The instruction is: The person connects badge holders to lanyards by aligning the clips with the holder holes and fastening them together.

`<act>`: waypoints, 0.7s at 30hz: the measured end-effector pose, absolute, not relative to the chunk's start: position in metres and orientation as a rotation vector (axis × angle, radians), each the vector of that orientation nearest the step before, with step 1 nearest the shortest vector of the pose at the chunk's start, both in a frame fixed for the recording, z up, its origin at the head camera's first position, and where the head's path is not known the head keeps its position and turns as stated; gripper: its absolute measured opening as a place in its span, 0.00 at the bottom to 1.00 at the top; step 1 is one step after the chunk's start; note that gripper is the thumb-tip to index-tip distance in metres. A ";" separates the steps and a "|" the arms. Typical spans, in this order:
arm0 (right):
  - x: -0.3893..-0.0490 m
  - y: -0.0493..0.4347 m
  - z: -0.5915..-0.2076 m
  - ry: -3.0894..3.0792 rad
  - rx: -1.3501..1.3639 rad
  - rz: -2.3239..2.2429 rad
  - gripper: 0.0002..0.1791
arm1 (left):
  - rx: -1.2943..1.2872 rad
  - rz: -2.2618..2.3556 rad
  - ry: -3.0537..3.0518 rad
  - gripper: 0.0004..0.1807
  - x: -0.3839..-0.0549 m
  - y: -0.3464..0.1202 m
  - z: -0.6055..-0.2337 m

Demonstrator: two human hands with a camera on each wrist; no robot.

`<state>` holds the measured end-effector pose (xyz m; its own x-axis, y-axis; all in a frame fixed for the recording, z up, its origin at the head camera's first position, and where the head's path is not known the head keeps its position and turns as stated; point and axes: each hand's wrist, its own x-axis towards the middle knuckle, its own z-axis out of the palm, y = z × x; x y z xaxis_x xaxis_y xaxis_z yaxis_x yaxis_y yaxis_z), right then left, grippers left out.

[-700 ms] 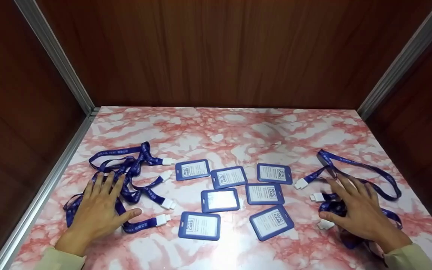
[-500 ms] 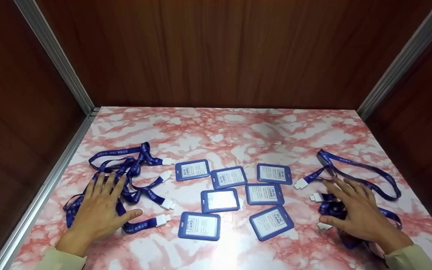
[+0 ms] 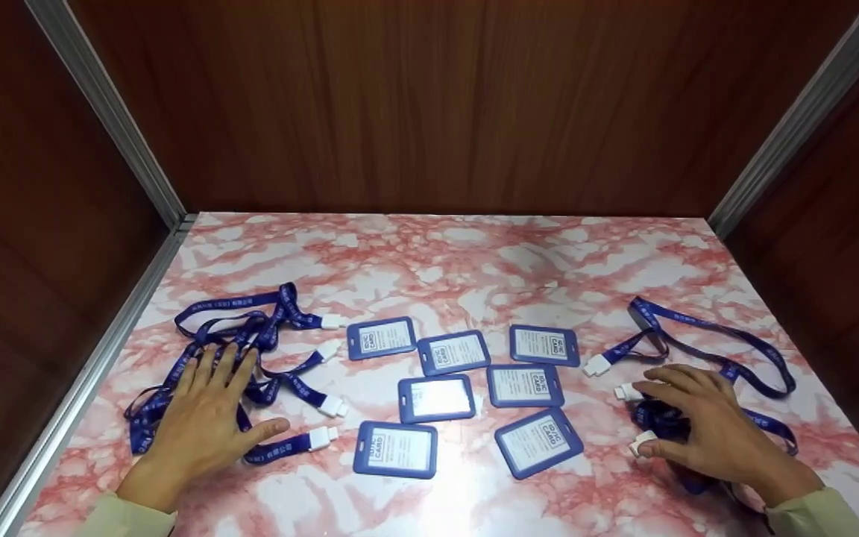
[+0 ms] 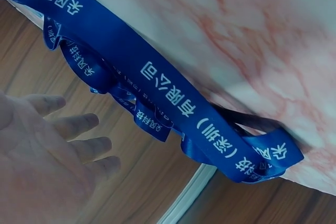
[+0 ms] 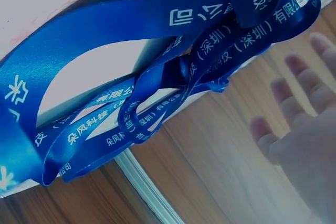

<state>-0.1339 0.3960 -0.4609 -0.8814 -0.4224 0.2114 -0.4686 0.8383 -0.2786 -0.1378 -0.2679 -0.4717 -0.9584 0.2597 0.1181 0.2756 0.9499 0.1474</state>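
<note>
My left hand (image 3: 202,421) is spread, palm down, over a tangle of blue lanyards (image 3: 230,303) with white lettering. Its palm and fingers (image 4: 84,148) stand clear of the straps in the left wrist view. White plastic clips (image 3: 321,438) stick out from this pile toward the middle. Over a second group of blue lanyards (image 3: 705,323), my right hand (image 3: 713,432) hovers with loosely bent fingers, the thumb beside a white clip (image 3: 643,443). The right wrist view has these fingers (image 5: 286,100) apart from the straps, holding nothing.
Several blue-framed card holders (image 3: 526,385) lie flat between the two lanyard groups. They rest on a red-and-white marbled table (image 3: 459,253). Brown wood-grain panels (image 3: 429,104) with metal corner rails (image 3: 116,112) stand at the back and sides.
My right hand's fingers have bent more and its thumb has come down toward the white clip. The left hand has hardly shifted. Lanyards and card holders lie as before.
</note>
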 end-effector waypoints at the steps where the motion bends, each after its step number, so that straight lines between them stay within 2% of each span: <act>1: -0.134 0.396 -0.461 -2.870 0.716 0.499 0.45 | -0.418 -0.245 -3.004 0.62 -0.138 -0.267 -0.472; 21: -0.132 0.392 -0.463 -2.684 0.945 0.508 0.23 | -0.446 -0.265 -3.007 0.62 -0.138 -0.260 -0.475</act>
